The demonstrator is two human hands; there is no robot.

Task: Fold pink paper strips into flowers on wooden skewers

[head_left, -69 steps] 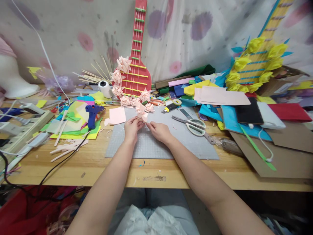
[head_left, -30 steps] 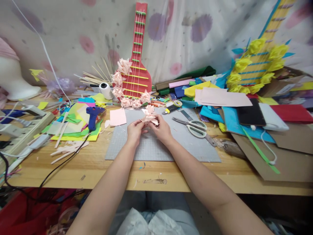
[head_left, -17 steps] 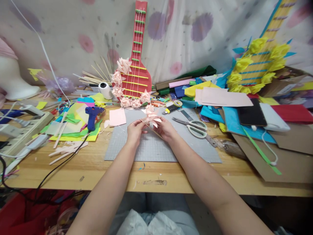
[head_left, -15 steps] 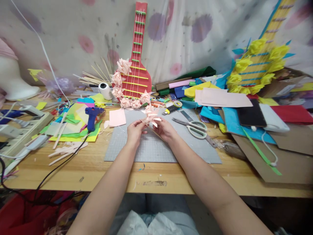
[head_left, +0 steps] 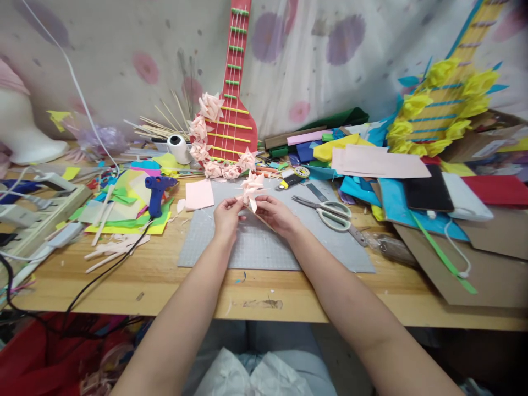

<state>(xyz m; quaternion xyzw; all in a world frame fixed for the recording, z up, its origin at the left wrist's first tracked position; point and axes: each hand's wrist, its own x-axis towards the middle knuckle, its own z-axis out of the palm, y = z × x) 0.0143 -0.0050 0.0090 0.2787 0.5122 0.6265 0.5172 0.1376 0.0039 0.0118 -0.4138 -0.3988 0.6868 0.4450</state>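
Between my hands, above the grey cutting mat [head_left: 239,250], is a pale pink paper flower [head_left: 251,188] with pointed petals and a thin stick running down toward my right palm. My left hand [head_left: 227,219] pinches the flower's base from the left. My right hand [head_left: 277,214] closes round it from the other side, fingers curled; the exact grip under the petals is partly hidden. Just beyond stands a red paper lute [head_left: 234,124] with yellow and green bars, edged with similar pink flowers [head_left: 199,127]. A square of pink paper [head_left: 199,194] lies left of my hands.
Scissors [head_left: 333,214] and a yellow-black cutter [head_left: 291,180] lie on the mat's right side. A blue glue gun [head_left: 155,193] rests on coloured paper at left, near a power strip [head_left: 49,220]. Paper stacks and cardboard [head_left: 449,269] fill the right; a yellow lute [head_left: 439,107] stands behind.
The flower has turned and tilted slightly in my fingers. Both hands stay at nearly the same place, and the whole view has shifted a little.
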